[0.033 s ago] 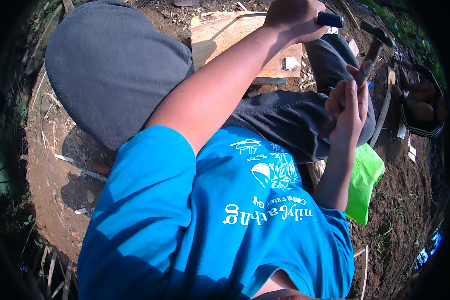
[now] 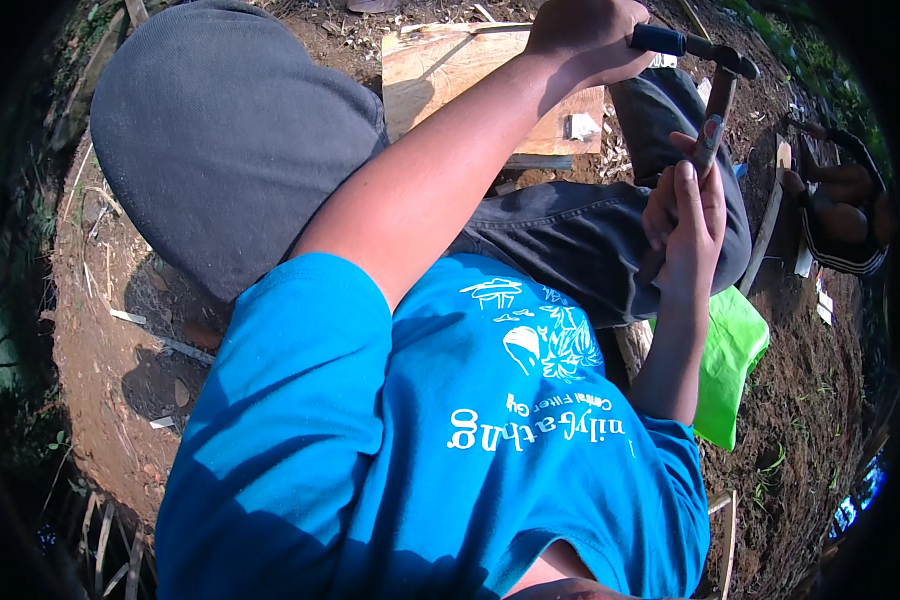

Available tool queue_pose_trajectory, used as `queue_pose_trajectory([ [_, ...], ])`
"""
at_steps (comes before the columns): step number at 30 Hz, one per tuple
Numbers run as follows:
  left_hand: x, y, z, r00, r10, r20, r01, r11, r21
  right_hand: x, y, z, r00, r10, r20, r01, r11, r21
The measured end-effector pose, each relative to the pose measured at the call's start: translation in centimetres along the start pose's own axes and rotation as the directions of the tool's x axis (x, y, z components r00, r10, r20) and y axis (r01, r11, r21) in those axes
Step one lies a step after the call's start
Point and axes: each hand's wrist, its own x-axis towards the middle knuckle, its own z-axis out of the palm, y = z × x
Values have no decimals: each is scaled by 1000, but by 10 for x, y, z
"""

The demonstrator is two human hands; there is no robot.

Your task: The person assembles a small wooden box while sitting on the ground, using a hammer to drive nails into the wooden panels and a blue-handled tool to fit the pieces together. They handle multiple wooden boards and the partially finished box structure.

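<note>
My left hand (image 2: 585, 40) is closed around what looks like a chisel (image 2: 658, 39), with its dark cylindrical handle pointing right. The hand hides much of the tool; a thin dark shaft seems to reach left over a flat wooden board (image 2: 440, 75). In my right hand (image 2: 685, 215) is a hammer (image 2: 717, 100), held upright by its brown handle, some fingers curled and the thumb along it. Its dark head meets, or almost meets, the butt end of the chisel handle. A small pale wood piece (image 2: 582, 126) sits on the board's right side.
My legs in dark trousers (image 2: 220, 130) lie around the board. Bright green cloth (image 2: 732, 365) lies on the soil by my right arm. At the far right is a dark bag-like thing with a striped rim (image 2: 850, 265), near a wooden stick (image 2: 767, 225). Wood chips litter the ground.
The hammer has swung left, its head coming from apart on the right up to the end of the chisel handle. My left hand has hardly moved.
</note>
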Motion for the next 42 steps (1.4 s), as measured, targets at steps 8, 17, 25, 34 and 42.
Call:
queue_pose_trajectory([
  [8,-1,-1,4,1000,1,-28,1,996,89,6,-7,-8,978,-150,-145,168,979,116],
  [17,-4,-14,5,999,39,-18,-35,985,168,12,-23,-31,929,-261,-264,341,879,333],
  [25,-3,-10,11,995,58,-80,-45,987,157,6,-35,-43,943,-272,-191,320,900,297],
  [34,-2,-9,2,997,-60,-54,67,988,138,11,-12,-20,988,-133,-83,133,991,6],
  [42,-2,-12,2,996,-83,-40,89,981,173,14,1,-12,999,28,46,-22,991,-134],
])
